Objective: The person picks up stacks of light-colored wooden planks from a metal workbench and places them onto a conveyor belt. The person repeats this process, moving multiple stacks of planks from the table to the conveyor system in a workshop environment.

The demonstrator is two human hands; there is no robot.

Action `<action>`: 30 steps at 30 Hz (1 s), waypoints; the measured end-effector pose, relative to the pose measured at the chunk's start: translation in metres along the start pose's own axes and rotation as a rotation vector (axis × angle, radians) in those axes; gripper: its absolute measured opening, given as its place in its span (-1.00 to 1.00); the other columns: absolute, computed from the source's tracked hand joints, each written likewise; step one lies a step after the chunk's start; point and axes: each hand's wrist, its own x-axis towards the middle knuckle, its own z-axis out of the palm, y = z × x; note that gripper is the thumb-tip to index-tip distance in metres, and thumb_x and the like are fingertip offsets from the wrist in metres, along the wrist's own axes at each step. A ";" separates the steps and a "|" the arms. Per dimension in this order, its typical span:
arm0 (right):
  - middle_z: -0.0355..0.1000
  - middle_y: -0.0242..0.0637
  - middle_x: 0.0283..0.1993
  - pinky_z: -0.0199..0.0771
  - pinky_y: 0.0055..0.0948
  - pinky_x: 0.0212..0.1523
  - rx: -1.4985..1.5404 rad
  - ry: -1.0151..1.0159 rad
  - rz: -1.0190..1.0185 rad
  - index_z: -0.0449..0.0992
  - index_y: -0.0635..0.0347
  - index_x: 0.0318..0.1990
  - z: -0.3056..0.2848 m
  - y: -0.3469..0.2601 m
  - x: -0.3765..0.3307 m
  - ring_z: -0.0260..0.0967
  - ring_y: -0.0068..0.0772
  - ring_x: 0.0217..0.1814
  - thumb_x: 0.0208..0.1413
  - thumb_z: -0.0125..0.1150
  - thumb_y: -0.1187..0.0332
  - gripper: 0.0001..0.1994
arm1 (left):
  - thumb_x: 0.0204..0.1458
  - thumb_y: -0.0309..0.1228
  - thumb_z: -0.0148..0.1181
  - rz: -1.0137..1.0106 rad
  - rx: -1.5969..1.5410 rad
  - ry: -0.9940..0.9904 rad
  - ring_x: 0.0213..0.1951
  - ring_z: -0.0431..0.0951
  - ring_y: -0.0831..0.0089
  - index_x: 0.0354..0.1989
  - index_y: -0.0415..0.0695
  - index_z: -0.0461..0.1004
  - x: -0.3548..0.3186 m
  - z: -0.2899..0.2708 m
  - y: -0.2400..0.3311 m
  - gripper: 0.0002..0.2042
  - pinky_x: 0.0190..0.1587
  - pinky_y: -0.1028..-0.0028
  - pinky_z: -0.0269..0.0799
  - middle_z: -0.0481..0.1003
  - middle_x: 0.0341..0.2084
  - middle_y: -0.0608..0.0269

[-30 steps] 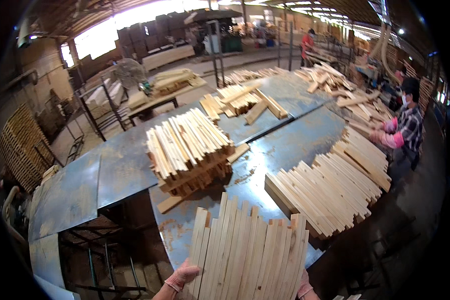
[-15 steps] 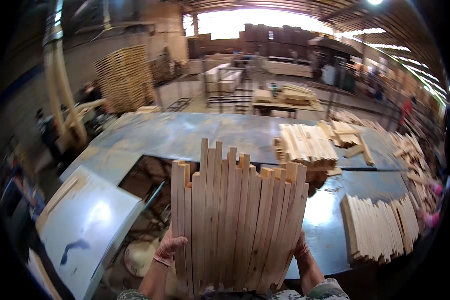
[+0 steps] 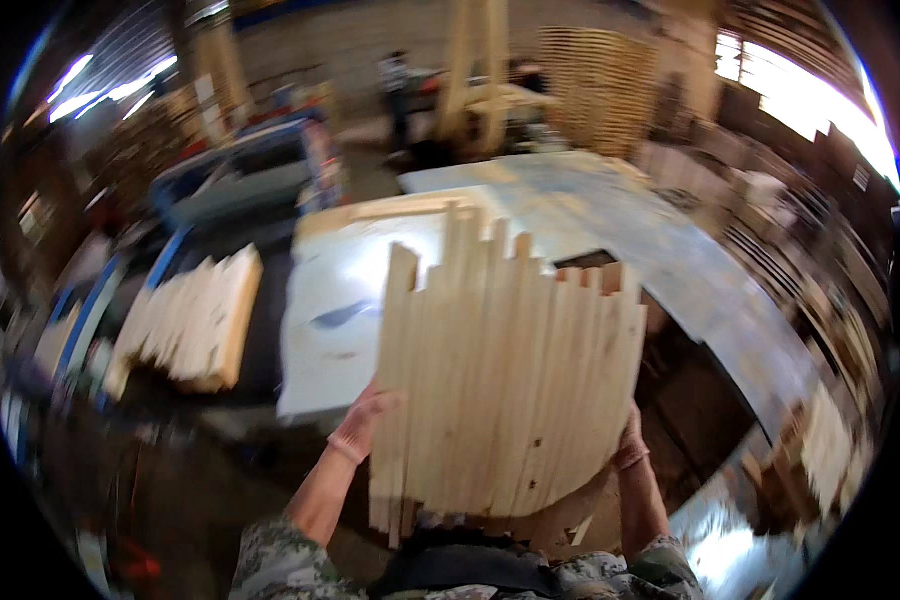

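Observation:
A wide bundle of pale wooden strips (image 3: 505,390) stands on end before me, squeezed side by side between my two gloved hands. The strips differ in length, so their top edge is ragged. On the bundle's left side my left hand (image 3: 372,415) presses, its thumb lying over the front. My right hand (image 3: 631,440) grips the right side, its fingers partly hidden by the wood. Behind the strips is a white metal tabletop (image 3: 340,300) with a dark smear and a long wooden strip (image 3: 410,205) along its far edge.
Another row of wooden strips (image 3: 195,320) lies to the left on a dark surface beside blue rails. A long grey metal table (image 3: 710,275) curves away at right, with more wood (image 3: 825,450) at its near end. A tall wood stack (image 3: 595,90) and a person (image 3: 395,95) are at the back.
My view has swung left, and the bundle has come round with me, still between both hands. The white tabletop is now behind it, and the left row of strips has come into view.

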 end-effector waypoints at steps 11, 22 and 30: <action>0.44 -0.06 0.39 0.56 -0.06 0.31 -0.113 -0.397 0.483 0.25 0.22 0.52 0.145 0.071 0.202 0.48 -0.09 0.31 0.38 -0.16 -0.47 -0.07 | 0.17 -0.16 0.43 -0.028 -0.191 0.321 0.10 0.62 0.26 0.25 -0.17 0.48 0.048 -0.138 0.024 -0.46 0.22 0.15 0.58 0.60 0.08 0.16; 0.53 -0.45 -0.09 0.62 -0.20 0.09 -0.255 -0.381 0.495 0.52 -0.05 0.00 0.221 0.147 0.343 0.54 -0.38 -0.01 0.26 0.38 0.00 -0.66 | 0.24 -0.04 0.36 -0.184 0.046 0.572 0.19 0.61 0.15 0.43 -0.23 0.35 0.169 -0.250 0.082 -0.29 0.29 0.15 0.51 0.58 0.19 -0.09; 0.45 -0.46 -0.10 0.63 -0.22 0.00 -0.147 -0.346 0.579 0.46 -0.07 0.03 0.381 0.207 0.356 0.49 -0.41 -0.06 0.33 0.27 0.14 -0.77 | 0.04 0.39 0.27 -0.616 1.375 1.051 0.48 0.28 -0.05 0.56 -0.19 0.17 0.205 -0.269 0.179 0.08 0.48 0.12 0.24 0.22 0.49 -0.16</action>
